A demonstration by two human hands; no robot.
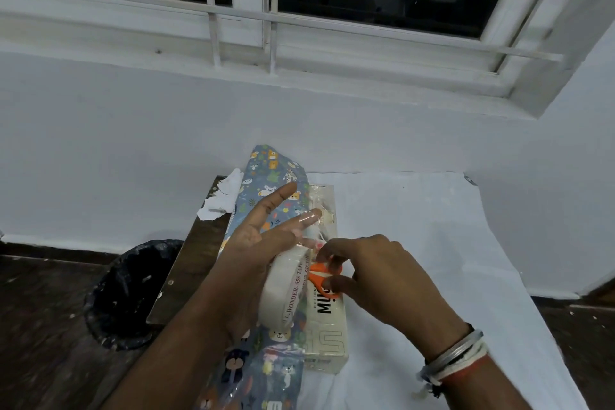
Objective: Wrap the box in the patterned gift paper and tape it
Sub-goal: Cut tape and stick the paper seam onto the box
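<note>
As your left hand (pixel 263 243) holds the tape roll (pixel 286 289), strip (pixel 309 217) pulled taut, your right hand (pixel 376 276) grips orange scissors (pixel 321 276). Ready to snip!

One box (pixel 327 326), one tape (pixel 283 286), one scissors (pixel 317 273) (orange)

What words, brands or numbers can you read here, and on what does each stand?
"WONDER- 555 TAPE": inner ring of the tape roll.
"MU", rest hidden behind the scissors: the box.
"DESIGN", small, beside it.
Large outlined characters lower on the box: unclear.
</note>
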